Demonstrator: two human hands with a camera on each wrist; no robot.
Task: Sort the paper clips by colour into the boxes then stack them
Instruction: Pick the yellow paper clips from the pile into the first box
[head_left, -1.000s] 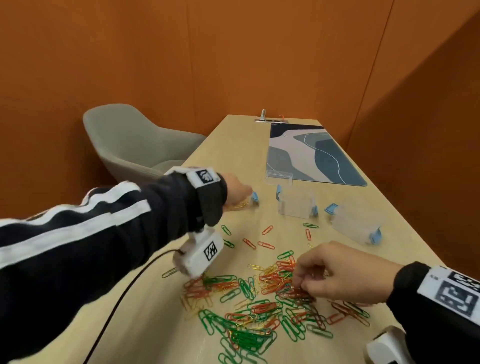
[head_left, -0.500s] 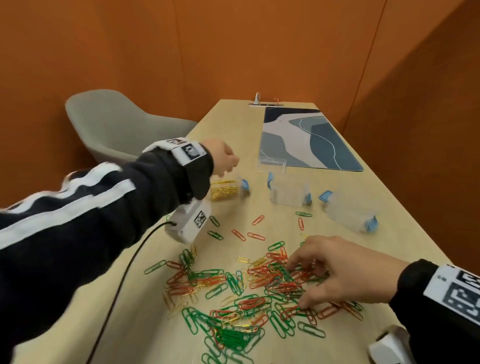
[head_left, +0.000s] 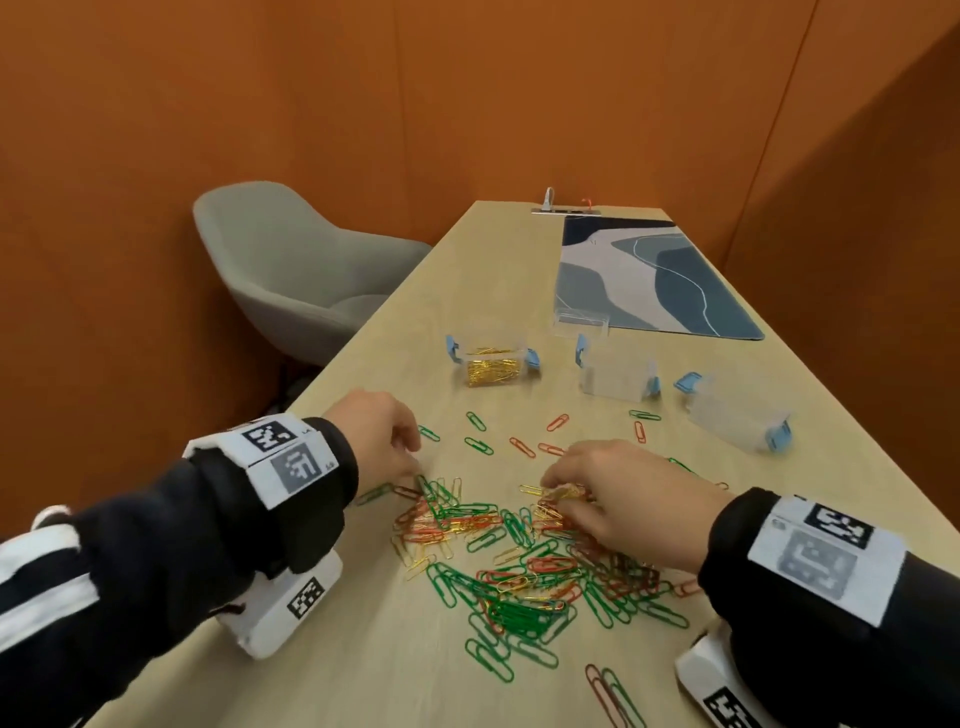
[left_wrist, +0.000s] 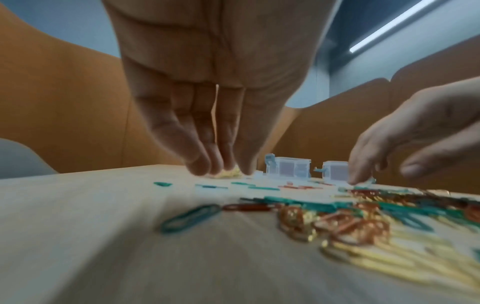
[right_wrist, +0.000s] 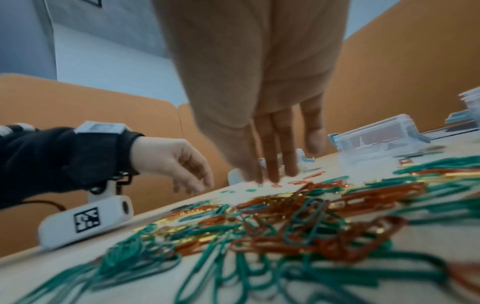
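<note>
A mixed pile of green, red and gold paper clips lies on the wooden table. Behind it stand three clear boxes with blue latches. The left box holds gold clips, the middle box looks empty, and the right box stands askew. My left hand hovers at the pile's left edge, holding nothing, its fingers pointing straight down. My right hand rests its fingertips on gold clips at the pile's far side, thumb apart.
A clear lid lies by a blue patterned mat at the far right. A grey chair stands beyond the table's left edge. Single clips are scattered between pile and boxes. Orange walls close in behind and to the right.
My left hand has come back from the gold-clip box to the pile's left edge. My right hand has stayed on the pile, its fingers shifting among the clips.
</note>
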